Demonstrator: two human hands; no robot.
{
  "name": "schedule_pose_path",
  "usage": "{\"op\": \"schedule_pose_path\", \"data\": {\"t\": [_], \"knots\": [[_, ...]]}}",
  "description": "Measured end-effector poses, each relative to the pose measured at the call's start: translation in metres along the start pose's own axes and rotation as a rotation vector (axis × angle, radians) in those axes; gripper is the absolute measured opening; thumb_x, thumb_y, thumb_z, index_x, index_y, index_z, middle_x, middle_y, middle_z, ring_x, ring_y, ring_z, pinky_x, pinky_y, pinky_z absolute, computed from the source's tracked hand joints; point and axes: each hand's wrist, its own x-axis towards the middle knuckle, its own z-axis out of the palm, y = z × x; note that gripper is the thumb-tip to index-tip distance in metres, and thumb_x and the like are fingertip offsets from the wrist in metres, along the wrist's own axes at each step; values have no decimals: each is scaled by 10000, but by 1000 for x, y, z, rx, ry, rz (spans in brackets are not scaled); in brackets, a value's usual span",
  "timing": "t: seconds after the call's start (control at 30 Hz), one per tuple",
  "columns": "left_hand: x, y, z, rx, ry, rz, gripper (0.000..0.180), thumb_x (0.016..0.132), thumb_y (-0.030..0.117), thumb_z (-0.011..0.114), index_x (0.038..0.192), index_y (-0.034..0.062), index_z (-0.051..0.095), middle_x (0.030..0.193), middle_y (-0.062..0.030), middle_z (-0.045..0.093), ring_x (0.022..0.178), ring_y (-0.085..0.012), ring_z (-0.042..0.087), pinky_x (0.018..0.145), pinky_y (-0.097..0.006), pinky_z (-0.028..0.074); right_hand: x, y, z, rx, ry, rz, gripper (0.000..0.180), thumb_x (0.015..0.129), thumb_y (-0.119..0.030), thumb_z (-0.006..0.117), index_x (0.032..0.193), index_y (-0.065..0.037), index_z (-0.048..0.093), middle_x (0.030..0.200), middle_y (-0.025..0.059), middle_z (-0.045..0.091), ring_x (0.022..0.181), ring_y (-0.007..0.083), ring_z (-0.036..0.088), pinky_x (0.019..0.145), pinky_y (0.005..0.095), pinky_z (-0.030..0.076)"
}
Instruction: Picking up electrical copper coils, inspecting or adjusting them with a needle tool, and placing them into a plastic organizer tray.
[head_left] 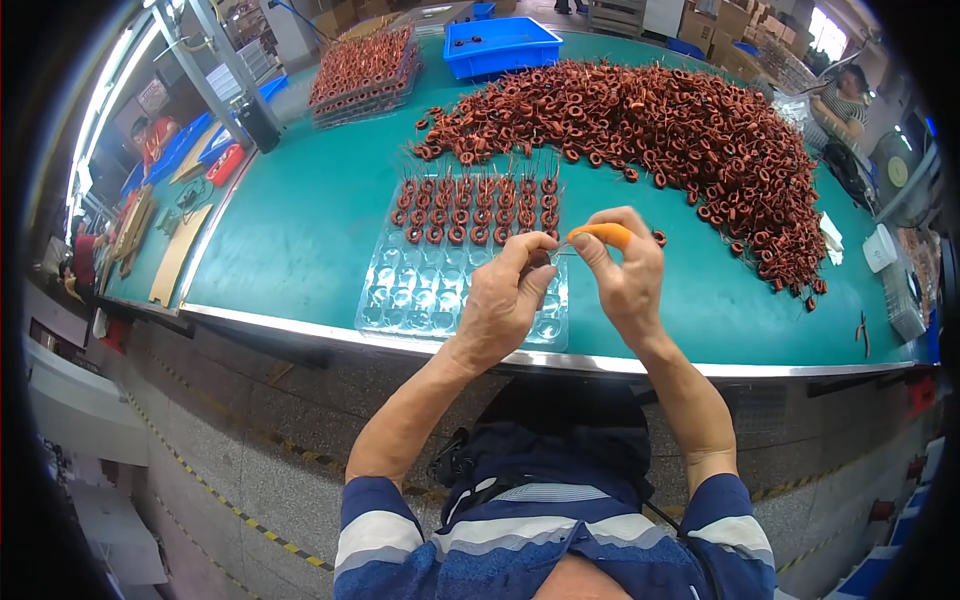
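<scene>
- Left hand (500,295), frame centre: thumb and finger pinch a mostly hidden coil (541,259).
- Right hand (627,275), just right, orange finger cover (608,235): fingertips seem closed on its wire (564,252).
- Wire points rightward from the coil, roughly level; coil's axis unclear.
- Beneath, tray (385,305); upper right, coil pile (650,115).

red-brown rings (640,115); orange finger cover (607,234); green tabletop (290,240); yellow-black striped tape (238,514)

Head-worn fisheye, close above green table (290,240), facing down, forward over hands (497,300).
</scene>
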Motion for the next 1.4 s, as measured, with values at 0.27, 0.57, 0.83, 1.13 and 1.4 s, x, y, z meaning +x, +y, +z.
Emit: {"op": "schedule_pose_path", "data": {"t": [0.27,0.57,0.83,1.13,1.4], "knots": [[2,-9,0,-159,32,-58,255,961,96,549,1195,4,509,743,-16,563,638,-74,548,557,-220,445,-26,26,6,741,-284,639,440,909,-359,655,1138,14,607,967,56,640,869,107,581,797,237,468],[-1,-16,6,-70,-11,-12,269,940,68,576,1192,-2,512,773,-43,591,641,-89,555,569,-234,460,-33,8,10,155,-185,228,284,969,-244,565,929,8,690,761,53,645,645,94,566,562,247,455],[-2,-15,2,86,5,45,259,926,54,583,1164,-17,512,741,-61,595,615,-109,573,559,-254,465,-32,9,3,380,-86,548,276,911,-250,666,969,20,675,763,31,655,664,75,566,582,237,463],[-6,-36,-7,-307,-210,-201,463,1019,410,403,973,-14,582,550,-21,504,441,-99,492,427,-251,382,-34,20,0,793,-265,822,252,931,-235,620,1060,-18,611,714,25,591,558,92,541,497,200,390],[-12,-28,-4,-434,-230,-296,420,1031,391,373,1006,4,536,530,-2,438,399,-86,418,388,-235,334,-37,13,2,904,-298,835,402,880,-226,692,1174,2,540,717,27,591,580,93,545,504,199,388]]}}
